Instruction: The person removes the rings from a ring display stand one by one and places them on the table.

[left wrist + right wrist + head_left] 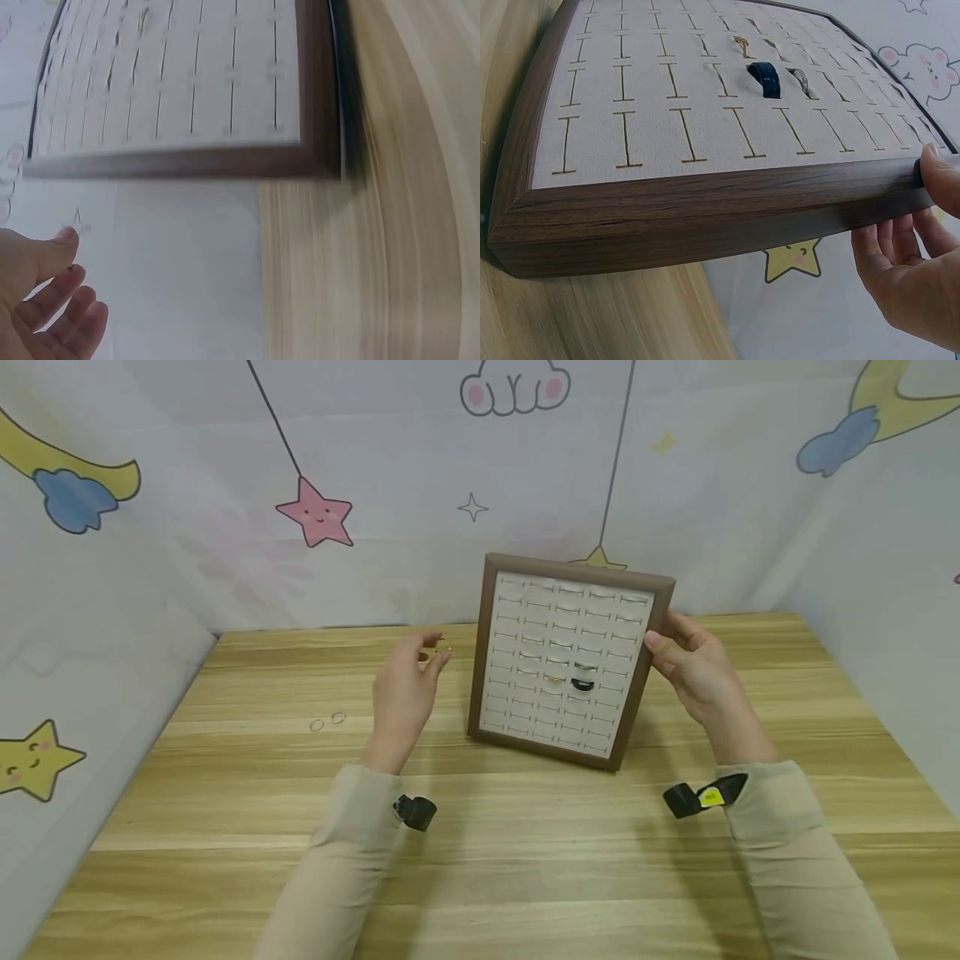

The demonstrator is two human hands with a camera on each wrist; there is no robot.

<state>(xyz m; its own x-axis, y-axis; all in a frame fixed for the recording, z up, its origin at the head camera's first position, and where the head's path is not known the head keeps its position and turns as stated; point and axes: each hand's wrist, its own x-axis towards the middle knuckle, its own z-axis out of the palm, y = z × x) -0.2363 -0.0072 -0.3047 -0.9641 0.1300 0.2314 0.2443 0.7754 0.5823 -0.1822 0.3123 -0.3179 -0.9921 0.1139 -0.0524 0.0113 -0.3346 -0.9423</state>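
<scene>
Left hand (405,685): closed narrowly to a pinch; a small gold-coloured piece (442,647) is held between thumb and forefinger, its exact shape too small to be told.
Right hand (697,668): wrapped at the right edge of the display frame (483,647); the thumb is laid on the front, the other fingers are set behind.
Display frame: brown, wood-grained; located between the two hands, tilted, face turned toward the head camera; whether the tabletop is touched by its whole lower edge cannot be told.
Insert (536,729): white, marked with rows of short slits; framed on all four sides.
Black ring (582,685): broad band, seated in a slit right of the insert's middle; a bluish tint is shown in the right wrist view.
Silver ring (586,668): seated just above the black ring.
Gold ring (554,680): seated to the left of the black ring, one column over.
Loose rings (338,722): two, thin, laid side by side on the tabletop, left of the left hand.
Sleeves (330,860): beige; a black wrist camera (416,812) is worn at each cuff.
Tabletop (525,877): wood-grained, pale and olive-brown bands.
Backdrop (405,468): white, printed with stars, moons and clouds; a pink star (315,514) is placed upper left.
</scene>
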